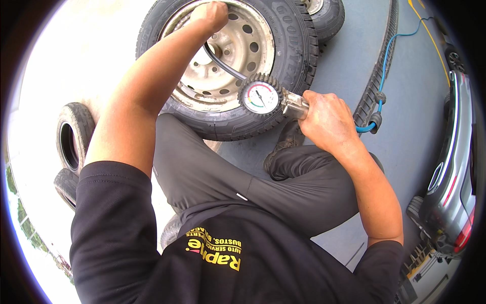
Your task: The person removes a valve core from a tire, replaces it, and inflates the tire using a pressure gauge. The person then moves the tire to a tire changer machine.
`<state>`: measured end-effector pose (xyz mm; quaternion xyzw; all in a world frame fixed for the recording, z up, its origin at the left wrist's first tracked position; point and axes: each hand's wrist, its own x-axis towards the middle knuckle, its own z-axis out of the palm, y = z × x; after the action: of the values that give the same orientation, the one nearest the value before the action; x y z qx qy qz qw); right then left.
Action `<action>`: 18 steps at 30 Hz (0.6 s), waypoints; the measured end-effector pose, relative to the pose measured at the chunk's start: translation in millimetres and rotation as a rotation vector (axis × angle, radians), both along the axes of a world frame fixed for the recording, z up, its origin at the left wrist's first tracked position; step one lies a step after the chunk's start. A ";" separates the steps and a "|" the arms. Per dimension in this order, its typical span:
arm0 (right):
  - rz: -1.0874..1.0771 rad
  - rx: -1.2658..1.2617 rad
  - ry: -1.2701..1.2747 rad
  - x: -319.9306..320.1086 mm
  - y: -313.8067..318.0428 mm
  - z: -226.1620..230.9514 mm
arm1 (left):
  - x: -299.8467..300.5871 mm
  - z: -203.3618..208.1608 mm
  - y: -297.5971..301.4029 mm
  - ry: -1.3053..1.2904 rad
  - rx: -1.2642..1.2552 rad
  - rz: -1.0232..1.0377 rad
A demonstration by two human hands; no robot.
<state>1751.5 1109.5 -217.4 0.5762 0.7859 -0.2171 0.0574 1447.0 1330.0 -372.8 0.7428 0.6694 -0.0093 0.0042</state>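
Note:
A mounted wheel, with a black tire [291,55] and a worn cream steel rim [260,38], stands before my knees. My left hand [210,15] is closed at the rim's upper edge; what its fingers hold is hidden. My right hand [329,119] grips the metal handle of a tire inflator [294,105]. Its round dial gauge [261,97], in a black ribbed cover, faces up over the tire's lower right. A dark hose [223,65] curves from the gauge across the rim and passes out of sight beneath my left forearm.
Another wheel [326,20] lies behind on the right. A blue air hose [387,61] trails over the grey floor [349,55] beside a black ribbed strip [373,83]. Loose tires [76,131] stand at left. A grey car [450,167] is parked at far right.

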 end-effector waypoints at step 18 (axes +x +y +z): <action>0.036 -0.029 -0.020 1.5 1.1 1.0 | -10.7 -30.7 17.0 0.001 0.144 -0.108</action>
<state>1753.0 1110.6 -216.5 0.5634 0.7922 -0.2215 0.0773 1436.3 1347.0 -403.5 0.7762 0.6273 0.0382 -0.0502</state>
